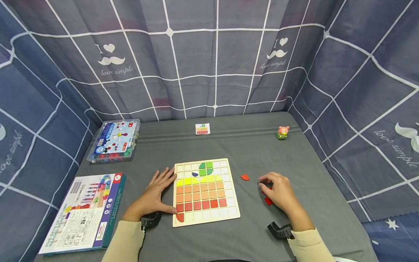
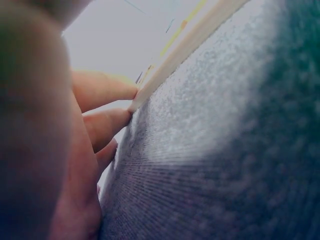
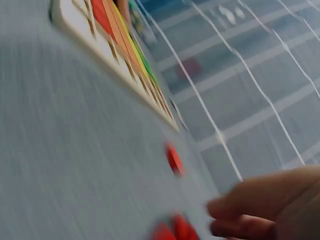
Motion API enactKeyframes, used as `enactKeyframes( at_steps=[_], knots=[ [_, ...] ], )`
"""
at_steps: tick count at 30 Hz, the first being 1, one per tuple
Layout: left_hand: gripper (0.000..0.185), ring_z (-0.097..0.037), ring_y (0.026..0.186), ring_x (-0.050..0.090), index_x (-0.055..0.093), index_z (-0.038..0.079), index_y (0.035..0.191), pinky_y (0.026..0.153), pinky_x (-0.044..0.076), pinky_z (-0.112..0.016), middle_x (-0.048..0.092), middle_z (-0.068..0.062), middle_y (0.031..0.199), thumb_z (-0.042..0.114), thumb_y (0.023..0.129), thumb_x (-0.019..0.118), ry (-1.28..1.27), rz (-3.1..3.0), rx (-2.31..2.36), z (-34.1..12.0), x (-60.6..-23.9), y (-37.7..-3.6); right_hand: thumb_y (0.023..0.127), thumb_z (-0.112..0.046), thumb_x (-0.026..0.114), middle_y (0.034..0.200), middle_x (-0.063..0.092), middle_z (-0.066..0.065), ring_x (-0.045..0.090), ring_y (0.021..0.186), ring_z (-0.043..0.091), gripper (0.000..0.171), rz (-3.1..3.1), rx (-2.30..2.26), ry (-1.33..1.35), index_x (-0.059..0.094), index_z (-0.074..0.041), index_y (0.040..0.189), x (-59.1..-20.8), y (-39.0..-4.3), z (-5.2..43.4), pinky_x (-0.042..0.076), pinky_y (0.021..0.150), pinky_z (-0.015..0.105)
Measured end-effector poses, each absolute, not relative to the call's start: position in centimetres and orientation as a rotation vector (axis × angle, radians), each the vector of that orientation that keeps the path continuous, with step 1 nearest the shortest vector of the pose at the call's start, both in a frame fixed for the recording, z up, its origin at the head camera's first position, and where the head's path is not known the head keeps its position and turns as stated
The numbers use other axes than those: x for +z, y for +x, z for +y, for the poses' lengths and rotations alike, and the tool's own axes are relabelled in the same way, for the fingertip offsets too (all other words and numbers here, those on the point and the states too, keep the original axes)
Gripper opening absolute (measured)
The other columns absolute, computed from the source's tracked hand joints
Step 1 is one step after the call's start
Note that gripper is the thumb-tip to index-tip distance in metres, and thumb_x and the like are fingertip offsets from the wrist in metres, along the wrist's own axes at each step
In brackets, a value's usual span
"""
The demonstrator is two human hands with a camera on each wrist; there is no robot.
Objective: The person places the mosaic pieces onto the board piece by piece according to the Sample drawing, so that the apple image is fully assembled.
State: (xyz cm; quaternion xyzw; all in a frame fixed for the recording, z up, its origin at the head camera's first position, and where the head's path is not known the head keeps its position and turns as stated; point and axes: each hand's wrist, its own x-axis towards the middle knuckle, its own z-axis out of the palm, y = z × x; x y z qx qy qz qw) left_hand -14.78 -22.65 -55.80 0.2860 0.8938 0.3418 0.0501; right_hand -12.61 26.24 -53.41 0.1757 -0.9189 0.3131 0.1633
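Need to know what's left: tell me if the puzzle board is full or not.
Not full. The board has bare cells in its top rows, right column and bottom row; red pieces lie loose by the right hand.

Blue-grey curtain fabric [image 1: 209, 62] with a white grid pattern encloses the scene at rear and both sides of the frame, printed with moustache motifs and lettering. Grey cloth covers the bench [image 1: 255, 145]. Lighting is even.
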Motion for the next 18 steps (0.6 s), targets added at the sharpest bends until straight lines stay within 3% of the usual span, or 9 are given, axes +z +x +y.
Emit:
enactKeyframes(
  at_steps=[5,12,18],
  knots=[
    [0.133,-0.037,0.158,0.011,0.037,0.004,0.164,0.125,-0.005,-0.056,0.022,-0.011,0.173,0.068,0.062,0.094,0.857,2.723,1.015,-22.7,-55.7,-14.8,0.077,-0.003,0.092,0.098,0.070,-0.006,0.066,0.087,0.017,0.026,-2.709,0.861,0.584,0.080,-0.013,0.097,-53.5,-11.8,29.7,0.056,0.074,0.039],
    [0.140,-0.039,0.158,0.012,0.035,0.004,0.165,0.124,-0.003,-0.059,0.022,-0.014,0.172,0.075,0.058,0.092,0.834,2.768,0.956,-22.5,-55.5,-14.3,0.079,-0.019,0.095,0.101,0.066,-0.005,0.061,0.091,0.018,0.028,-2.748,0.839,0.553,0.080,-0.012,0.102,-54.1,-11.5,29.7,0.050,0.083,0.045],
    [0.142,-0.039,0.158,0.012,0.034,0.003,0.165,0.124,-0.003,-0.060,0.021,-0.015,0.173,0.077,0.058,0.090,0.861,2.792,0.912,-22.1,-55.4,-14.4,0.073,-0.013,0.097,0.096,0.066,-0.004,0.060,0.089,0.023,0.028,-2.704,0.814,0.576,0.080,-0.011,0.096,-54.3,-11.7,28.7,0.049,0.081,0.047]
  ],
)
